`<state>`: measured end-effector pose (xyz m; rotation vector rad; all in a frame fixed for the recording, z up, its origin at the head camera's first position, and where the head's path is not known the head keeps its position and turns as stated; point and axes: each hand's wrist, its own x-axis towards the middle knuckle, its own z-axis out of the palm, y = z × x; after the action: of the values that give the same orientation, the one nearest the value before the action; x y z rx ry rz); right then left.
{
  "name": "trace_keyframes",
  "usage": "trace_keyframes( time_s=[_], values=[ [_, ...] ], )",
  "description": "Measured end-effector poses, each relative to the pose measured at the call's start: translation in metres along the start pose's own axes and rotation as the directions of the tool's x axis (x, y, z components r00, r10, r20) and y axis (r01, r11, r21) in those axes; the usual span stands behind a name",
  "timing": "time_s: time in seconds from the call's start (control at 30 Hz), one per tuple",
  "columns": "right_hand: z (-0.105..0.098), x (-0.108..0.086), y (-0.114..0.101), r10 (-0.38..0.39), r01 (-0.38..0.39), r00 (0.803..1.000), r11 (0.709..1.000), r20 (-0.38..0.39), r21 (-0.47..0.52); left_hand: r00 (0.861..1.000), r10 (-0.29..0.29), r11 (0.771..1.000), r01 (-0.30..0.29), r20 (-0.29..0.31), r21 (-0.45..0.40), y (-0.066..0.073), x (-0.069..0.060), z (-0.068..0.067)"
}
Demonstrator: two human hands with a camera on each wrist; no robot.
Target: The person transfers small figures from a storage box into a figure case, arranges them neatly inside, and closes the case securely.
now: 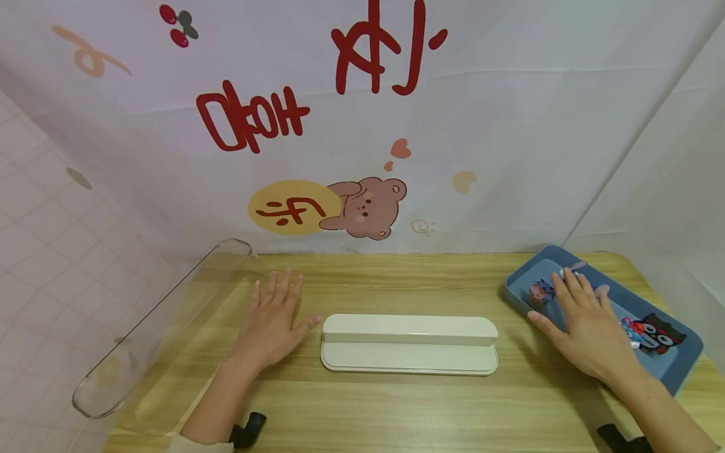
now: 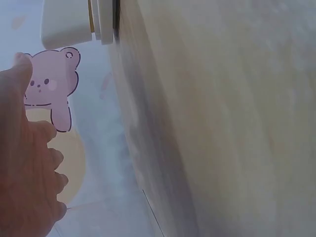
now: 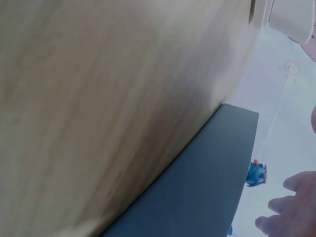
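My left hand (image 1: 272,330) hovers or rests over the wooden table with its fingers spread, holding nothing. To its right lies a cream stepped base (image 1: 409,358) with a raised back ledge. On its left a long clear plastic cover (image 1: 164,308) stands at a slant. My right hand (image 1: 589,324) reaches over the near left rim of a blue tray (image 1: 617,292), fingers extended and nothing gripped. Inside the tray lie several small colourful figures, among them a dark one with big eyes (image 1: 657,335); the hand partly hides others. The left wrist view shows the left hand (image 2: 29,148) with its fingers forward.
A white cloth backdrop (image 1: 510,157) with a printed bear (image 1: 370,207) rises behind the wooden table (image 1: 374,415). Tiled-pattern cloth (image 1: 39,251) bounds the left side. Dark wrist mounts (image 1: 248,430) sit under both forearms.
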<state>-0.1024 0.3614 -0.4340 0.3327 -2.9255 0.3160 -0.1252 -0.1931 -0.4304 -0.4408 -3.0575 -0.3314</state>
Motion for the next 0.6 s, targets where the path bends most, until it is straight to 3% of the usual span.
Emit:
trace_keyframes(
  time_s=[0.3, 0.6],
  values=[
    [-0.006, 0.005, 0.0, 0.013, -0.011, 0.999, 0.999, -0.035, 0.041, 0.999, 0.054, 0.998, -0.054, -0.001, -0.024, 0.01, -0.002, -0.007],
    [-0.005, 0.013, -0.001, -0.018, 0.028, 0.986, 0.998, -0.167, 0.058, 0.992, 0.127, 0.984, -0.125, 0.009, -0.125, 0.013, -0.007, -0.009]
  ],
)
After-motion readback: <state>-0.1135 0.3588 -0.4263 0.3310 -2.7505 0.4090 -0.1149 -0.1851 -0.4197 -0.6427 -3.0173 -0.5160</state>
